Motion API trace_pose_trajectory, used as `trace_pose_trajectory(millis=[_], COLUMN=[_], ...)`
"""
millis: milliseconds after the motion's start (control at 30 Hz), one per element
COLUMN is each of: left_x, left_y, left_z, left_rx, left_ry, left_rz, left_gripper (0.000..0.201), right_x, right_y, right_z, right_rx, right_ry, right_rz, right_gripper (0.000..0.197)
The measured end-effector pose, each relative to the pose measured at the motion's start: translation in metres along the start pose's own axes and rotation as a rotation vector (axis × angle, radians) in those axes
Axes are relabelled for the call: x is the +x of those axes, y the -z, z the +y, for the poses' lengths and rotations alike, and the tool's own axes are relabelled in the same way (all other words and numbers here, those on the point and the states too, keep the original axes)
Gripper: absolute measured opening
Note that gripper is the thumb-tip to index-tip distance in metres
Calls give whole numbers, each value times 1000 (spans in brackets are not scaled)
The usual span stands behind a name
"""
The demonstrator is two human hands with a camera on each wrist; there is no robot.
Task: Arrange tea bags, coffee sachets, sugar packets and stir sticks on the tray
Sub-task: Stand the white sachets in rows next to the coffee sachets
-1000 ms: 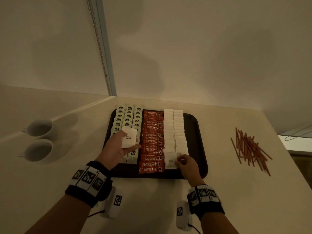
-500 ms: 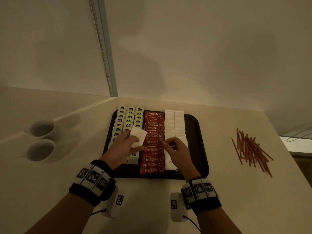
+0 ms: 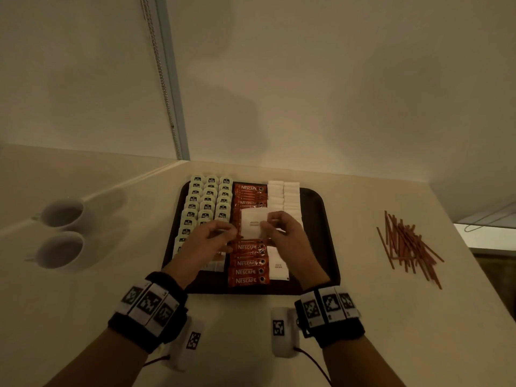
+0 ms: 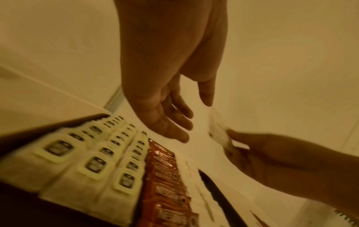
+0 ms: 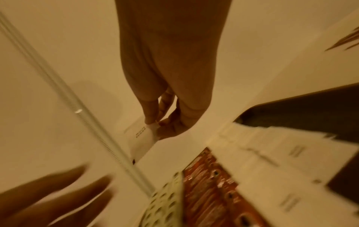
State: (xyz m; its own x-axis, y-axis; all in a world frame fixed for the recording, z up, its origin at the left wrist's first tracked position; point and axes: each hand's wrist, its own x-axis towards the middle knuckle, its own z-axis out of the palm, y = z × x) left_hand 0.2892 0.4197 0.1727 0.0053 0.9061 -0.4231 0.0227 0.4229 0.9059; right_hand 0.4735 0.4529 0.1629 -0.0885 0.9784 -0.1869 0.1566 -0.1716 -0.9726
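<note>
A dark tray [image 3: 321, 219] holds rows of tea bags [image 3: 208, 199] on the left, red coffee sachets [image 3: 247, 263] in the middle and white sugar packets [image 3: 283, 194] on the right. Both hands hover over the tray's middle. My right hand [image 3: 265, 224] pinches one white sugar packet [image 3: 251, 224] by its right edge; the right wrist view shows thumb and forefinger [image 5: 150, 118] closed on this packet [image 5: 139, 138]. My left hand [image 3: 223, 233] is just left of it, and in the left wrist view its fingers [image 4: 182, 122] are spread and hold nothing. Brown stir sticks [image 3: 410, 244] lie loose on the counter, right of the tray.
Two white cups [image 3: 61, 230] stand on the counter to the left of the tray. A wall runs close behind the tray, with a window frame and bead chain [image 3: 164, 79] at the back left. The counter's right edge lies beyond the stir sticks.
The right hand left the front of the sugar row and came to the middle. It took the packet that the left hand held up, and the left hand's fingers have come off it.
</note>
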Motion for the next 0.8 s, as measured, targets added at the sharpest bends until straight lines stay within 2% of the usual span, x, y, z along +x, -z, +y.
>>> trace_pose_trajectory(millis=[100, 200, 300, 400, 633, 800], left_x=[-16, -39, -57, -71, -91, -98], left_y=[30, 64, 93, 114, 138, 151], left_z=[-13, -35, -62, -87, -113, -119], left_rx=[47, 73, 83, 61, -25, -48], left_ry=[28, 45, 78, 170, 310, 367], left_rz=[-1, 79, 157, 229, 296, 317], left_gripper=[15, 16, 18, 18, 18, 19], right_x=[-4, -7, -8, -6, -6, -6], right_y=[46, 81, 97, 99, 89, 87], right_z=[21, 53, 87, 110, 117, 117], right_rx=[-60, -212, -406, -578, -615, -601], right_ry=[-85, -220, -339, -365, -328, -293], right_rz=[109, 231, 236, 191, 250, 260], right_gripper=[13, 14, 16, 18, 18, 48])
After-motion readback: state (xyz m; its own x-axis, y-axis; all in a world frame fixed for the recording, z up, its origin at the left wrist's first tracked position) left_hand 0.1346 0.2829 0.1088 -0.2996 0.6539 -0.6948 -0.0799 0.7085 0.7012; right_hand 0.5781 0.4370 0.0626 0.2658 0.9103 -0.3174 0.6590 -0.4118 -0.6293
